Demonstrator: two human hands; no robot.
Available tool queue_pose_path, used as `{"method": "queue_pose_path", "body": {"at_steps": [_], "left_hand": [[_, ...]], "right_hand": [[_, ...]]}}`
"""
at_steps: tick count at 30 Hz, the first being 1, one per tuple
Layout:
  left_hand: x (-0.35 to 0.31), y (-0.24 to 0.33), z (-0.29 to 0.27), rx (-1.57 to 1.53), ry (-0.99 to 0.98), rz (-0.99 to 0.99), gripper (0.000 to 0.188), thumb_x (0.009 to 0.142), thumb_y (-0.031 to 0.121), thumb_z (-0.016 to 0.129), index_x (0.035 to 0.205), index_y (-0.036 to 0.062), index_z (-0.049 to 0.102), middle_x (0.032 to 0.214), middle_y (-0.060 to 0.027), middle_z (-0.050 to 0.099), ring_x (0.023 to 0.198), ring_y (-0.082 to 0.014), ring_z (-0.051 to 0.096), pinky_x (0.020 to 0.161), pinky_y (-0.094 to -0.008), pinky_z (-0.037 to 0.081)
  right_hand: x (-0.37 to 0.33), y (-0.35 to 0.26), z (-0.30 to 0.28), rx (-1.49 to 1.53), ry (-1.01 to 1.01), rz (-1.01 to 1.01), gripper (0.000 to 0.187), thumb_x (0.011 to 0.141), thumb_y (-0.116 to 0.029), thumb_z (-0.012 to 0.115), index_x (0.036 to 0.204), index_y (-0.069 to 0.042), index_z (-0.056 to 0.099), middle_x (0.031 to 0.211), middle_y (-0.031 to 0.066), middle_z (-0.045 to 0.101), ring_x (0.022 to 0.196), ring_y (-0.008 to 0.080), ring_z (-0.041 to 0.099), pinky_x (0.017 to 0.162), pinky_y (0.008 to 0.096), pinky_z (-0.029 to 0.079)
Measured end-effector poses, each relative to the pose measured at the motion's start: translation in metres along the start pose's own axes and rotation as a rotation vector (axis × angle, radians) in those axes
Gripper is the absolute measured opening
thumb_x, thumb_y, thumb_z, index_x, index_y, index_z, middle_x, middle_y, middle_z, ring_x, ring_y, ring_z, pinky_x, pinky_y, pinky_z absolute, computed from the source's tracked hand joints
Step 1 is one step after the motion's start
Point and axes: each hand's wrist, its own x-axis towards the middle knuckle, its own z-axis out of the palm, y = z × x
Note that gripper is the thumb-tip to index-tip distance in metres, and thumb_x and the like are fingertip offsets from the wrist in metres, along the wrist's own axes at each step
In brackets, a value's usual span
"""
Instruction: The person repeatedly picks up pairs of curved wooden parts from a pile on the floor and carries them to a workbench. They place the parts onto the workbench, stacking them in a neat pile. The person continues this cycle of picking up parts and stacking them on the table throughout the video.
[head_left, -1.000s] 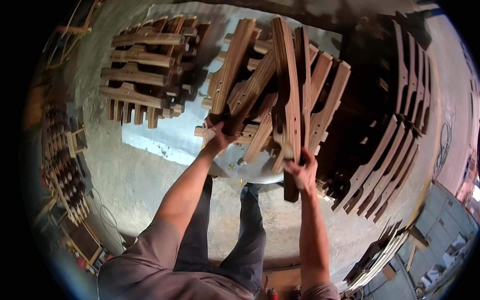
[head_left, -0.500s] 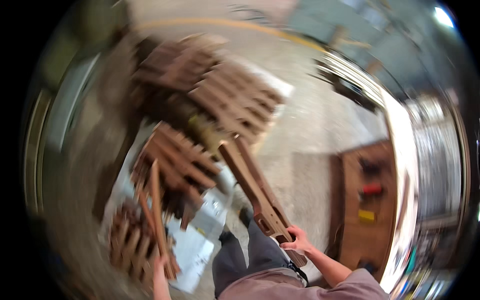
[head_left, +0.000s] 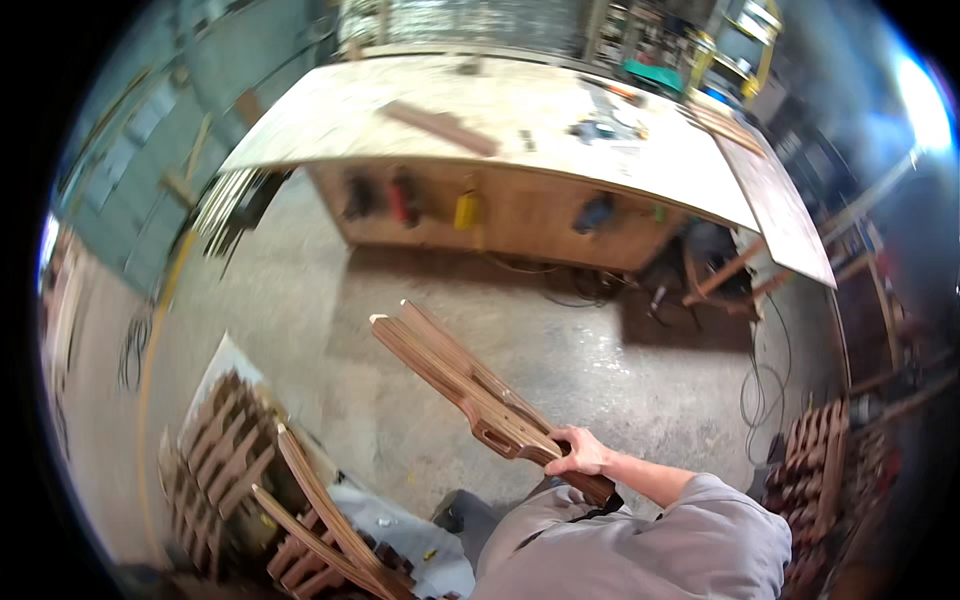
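Observation:
My right hand [head_left: 580, 452] is closed around the thick ends of two long brown wooden gunstocks [head_left: 440, 378], held side by side. The nearer one has an oval cutout close to my fingers. Their slim ends point away to the left over the floor. At the lower left, two more gunstocks [head_left: 325, 505] slant up with their tips apart, above others stacked there. Their lower ends run toward the bottom edge. My left hand is out of the picture, so what it holds does not show.
Ahead stands a large workbench [head_left: 330, 110] with a plank [head_left: 440, 128] on top and tools [head_left: 466, 205] hung along its side. Stacked gunstocks [head_left: 220, 455] lie at left, more stacked wooden pieces [head_left: 815, 450] at right. Cables [head_left: 760, 400] loop on the floor.
My view has swung right, from the stacks to the workbench. The gunstocks in my right hand came along. My left hand, visible before at the slanting pieces, has left the picture.

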Motion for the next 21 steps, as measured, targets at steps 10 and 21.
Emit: {"method": "queue_pose_path", "body": {"at_steps": [10, 21], "left_hand": [[0.037, 0.081, 0.356, 0.245, -0.594, 0.138, 0.074, 0.063, 0.044, 0.08, 0.115, -0.0054, 0.062, 0.093, -0.0113, 0.065, 0.084, -0.0212, 0.067, 0.075, -0.0354, 0.055], [0.116, 0.12, 0.835, 0.596, -1.104, 0.574, 0.076, 0.063, 0.036, 0.086, 0.118, -0.0122, 0.065, 0.126, -0.0158, 0.055, 0.105, -0.0228, 0.064, 0.076, -0.0338, 0.058]], "right_hand": [[-0.163, 0.178, -0.202, 0.192, 0.694, 0.123, 0.069, 0.057, -0.039, 0.085, 0.11, 0.004, 0.07, 0.115, 0.0227, 0.058, 0.112, 0.0384, 0.058, 0.099, 0.0466, 0.047], [-0.144, 0.289, -0.425, 0.611, 1.161, 0.126, 0.042, 0.065, -0.013, 0.074, 0.104, 0.001, 0.067, 0.103, 0.0042, 0.06, 0.093, 0.0145, 0.059, 0.084, 0.0311, 0.049]]}}
